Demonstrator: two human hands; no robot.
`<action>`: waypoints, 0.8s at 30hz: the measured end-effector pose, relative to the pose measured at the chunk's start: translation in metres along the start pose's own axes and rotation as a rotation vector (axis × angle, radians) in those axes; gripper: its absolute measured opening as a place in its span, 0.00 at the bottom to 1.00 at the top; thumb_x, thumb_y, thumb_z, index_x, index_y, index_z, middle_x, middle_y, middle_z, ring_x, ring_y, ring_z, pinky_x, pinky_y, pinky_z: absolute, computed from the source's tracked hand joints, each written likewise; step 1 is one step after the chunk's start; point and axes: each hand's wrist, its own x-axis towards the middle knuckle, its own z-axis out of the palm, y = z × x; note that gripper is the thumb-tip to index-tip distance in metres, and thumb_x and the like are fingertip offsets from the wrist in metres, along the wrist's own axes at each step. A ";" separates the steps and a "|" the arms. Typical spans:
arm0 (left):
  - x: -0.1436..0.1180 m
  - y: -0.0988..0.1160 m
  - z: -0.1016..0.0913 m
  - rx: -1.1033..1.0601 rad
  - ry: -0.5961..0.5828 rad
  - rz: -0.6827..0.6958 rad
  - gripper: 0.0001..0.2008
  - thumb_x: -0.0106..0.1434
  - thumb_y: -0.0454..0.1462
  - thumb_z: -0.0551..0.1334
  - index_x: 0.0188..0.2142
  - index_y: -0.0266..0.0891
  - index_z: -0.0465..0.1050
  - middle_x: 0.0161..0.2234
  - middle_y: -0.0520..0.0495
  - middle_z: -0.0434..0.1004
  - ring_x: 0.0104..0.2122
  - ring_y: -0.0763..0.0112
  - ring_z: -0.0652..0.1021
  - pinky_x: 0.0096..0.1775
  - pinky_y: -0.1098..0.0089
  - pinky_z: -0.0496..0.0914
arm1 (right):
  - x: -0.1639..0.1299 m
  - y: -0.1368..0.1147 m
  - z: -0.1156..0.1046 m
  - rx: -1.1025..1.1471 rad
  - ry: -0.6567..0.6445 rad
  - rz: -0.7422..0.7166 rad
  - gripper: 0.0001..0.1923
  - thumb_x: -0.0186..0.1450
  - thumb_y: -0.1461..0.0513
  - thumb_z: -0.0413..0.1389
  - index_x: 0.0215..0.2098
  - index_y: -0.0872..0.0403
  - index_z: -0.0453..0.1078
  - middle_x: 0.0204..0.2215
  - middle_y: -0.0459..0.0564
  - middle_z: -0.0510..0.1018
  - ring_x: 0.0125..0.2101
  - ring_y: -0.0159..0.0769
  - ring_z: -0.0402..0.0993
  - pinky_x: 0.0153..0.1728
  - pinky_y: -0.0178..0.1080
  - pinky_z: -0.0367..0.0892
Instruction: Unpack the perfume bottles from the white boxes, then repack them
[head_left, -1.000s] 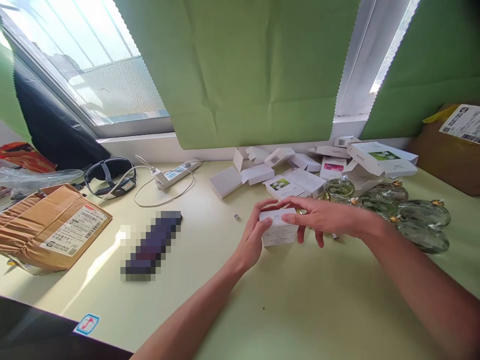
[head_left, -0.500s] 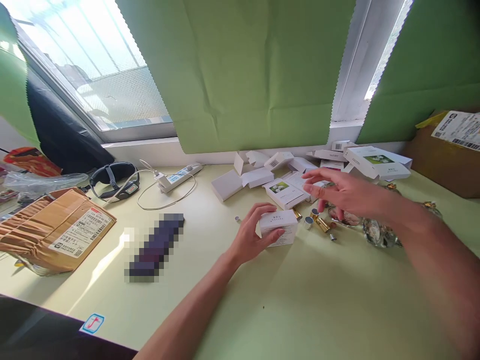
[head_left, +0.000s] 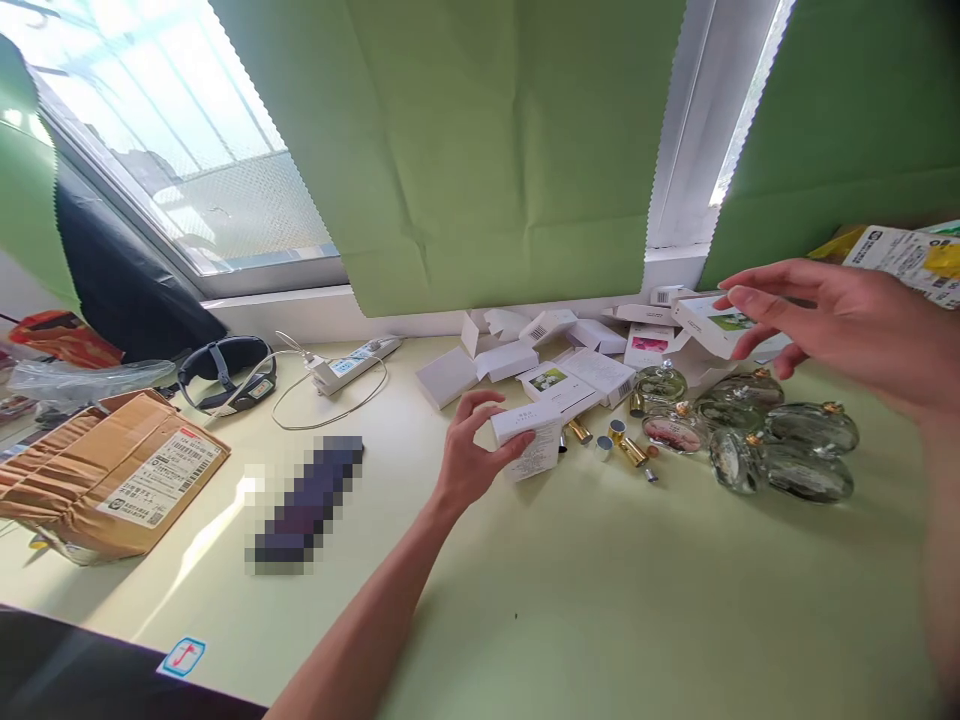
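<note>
Small white box (head_left: 527, 437) sits in the left hand (head_left: 469, 455), fingers wrapped over its top and thumb pressed against its near side, the grip pinching it; its lower edge rests on the pale green tabletop (head_left: 600, 600); the right hand (head_left: 840, 325) hangs in the air well to the right, fingers spread and loosely curled, holding nothing, in front of a flat white carton with a green picture (head_left: 709, 322); just right of the held box lie little gold and silver caps (head_left: 619, 440); beyond them a cluster of clear glass bottles (head_left: 757, 440) lies on its side; behind, along the windowsill, a heap of open white cartons (head_left: 525, 345); further left a white power strip (head_left: 352, 362) with its looping cable, then a black headband device (head_left: 225, 362); at the far left edge a taped brown cardboard parcel (head_left: 112, 480) with a printed label; green paper (head_left: 465, 140) covers the window above.
</note>
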 end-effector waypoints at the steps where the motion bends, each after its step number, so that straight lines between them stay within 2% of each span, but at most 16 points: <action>1: 0.005 0.000 -0.003 0.028 0.035 -0.007 0.14 0.56 0.44 0.70 0.39 0.41 0.74 0.49 0.45 0.70 0.49 0.64 0.73 0.50 0.61 0.70 | 0.000 0.001 -0.003 -0.007 -0.015 0.013 0.24 0.57 0.41 0.60 0.45 0.44 0.76 0.33 0.49 0.82 0.29 0.38 0.77 0.18 0.33 0.69; 5: 0.035 -0.006 -0.017 0.136 0.155 -0.047 0.15 0.56 0.47 0.69 0.38 0.41 0.76 0.47 0.45 0.70 0.48 0.63 0.73 0.51 0.61 0.70 | -0.001 0.004 -0.010 -0.008 -0.018 0.007 0.23 0.58 0.41 0.59 0.46 0.41 0.75 0.39 0.47 0.82 0.32 0.36 0.78 0.19 0.30 0.70; 9: 0.058 -0.033 -0.020 0.245 0.241 -0.118 0.16 0.55 0.49 0.68 0.35 0.40 0.77 0.46 0.45 0.70 0.45 0.64 0.73 0.48 0.62 0.71 | 0.000 0.007 -0.013 -0.030 0.005 -0.002 0.23 0.59 0.41 0.58 0.46 0.42 0.75 0.41 0.47 0.81 0.32 0.35 0.78 0.18 0.28 0.70; 12: 0.060 -0.056 -0.017 0.299 0.241 -0.210 0.17 0.53 0.50 0.69 0.35 0.40 0.76 0.47 0.45 0.71 0.46 0.63 0.74 0.49 0.62 0.70 | 0.001 0.009 -0.016 -0.015 0.021 -0.019 0.22 0.60 0.41 0.58 0.46 0.42 0.75 0.45 0.47 0.80 0.32 0.34 0.79 0.18 0.27 0.70; 15: 0.054 -0.068 -0.016 0.332 0.243 -0.288 0.17 0.56 0.50 0.66 0.38 0.40 0.75 0.47 0.42 0.70 0.49 0.58 0.72 0.51 0.58 0.68 | 0.001 0.011 -0.019 0.002 0.008 -0.017 0.22 0.60 0.41 0.58 0.46 0.42 0.75 0.46 0.46 0.80 0.32 0.34 0.79 0.18 0.27 0.70; 17: 0.052 -0.068 -0.017 0.359 0.229 -0.317 0.18 0.57 0.49 0.65 0.40 0.40 0.75 0.49 0.40 0.69 0.52 0.54 0.70 0.54 0.53 0.65 | 0.001 0.012 -0.021 0.008 0.003 -0.014 0.22 0.60 0.41 0.58 0.46 0.42 0.75 0.48 0.46 0.79 0.32 0.34 0.80 0.19 0.27 0.70; 20: 0.052 -0.056 -0.019 0.410 0.196 -0.330 0.22 0.57 0.49 0.65 0.48 0.42 0.71 0.53 0.39 0.66 0.56 0.48 0.66 0.57 0.46 0.58 | 0.001 0.013 -0.021 0.008 0.002 0.002 0.22 0.60 0.41 0.58 0.46 0.42 0.75 0.47 0.46 0.79 0.32 0.34 0.80 0.19 0.27 0.70; 22: 0.054 -0.040 -0.017 0.457 0.195 -0.278 0.26 0.58 0.48 0.65 0.54 0.45 0.66 0.57 0.39 0.63 0.59 0.48 0.64 0.59 0.46 0.55 | 0.002 0.014 -0.021 0.015 -0.010 0.014 0.21 0.60 0.42 0.58 0.45 0.42 0.74 0.47 0.45 0.79 0.33 0.33 0.80 0.20 0.27 0.70; 24: 0.057 -0.019 -0.012 0.487 0.203 -0.170 0.27 0.60 0.46 0.63 0.58 0.48 0.61 0.60 0.41 0.60 0.60 0.51 0.63 0.60 0.49 0.53 | 0.003 0.017 -0.021 0.033 -0.009 0.023 0.19 0.61 0.43 0.58 0.44 0.42 0.74 0.48 0.44 0.79 0.34 0.33 0.79 0.22 0.28 0.71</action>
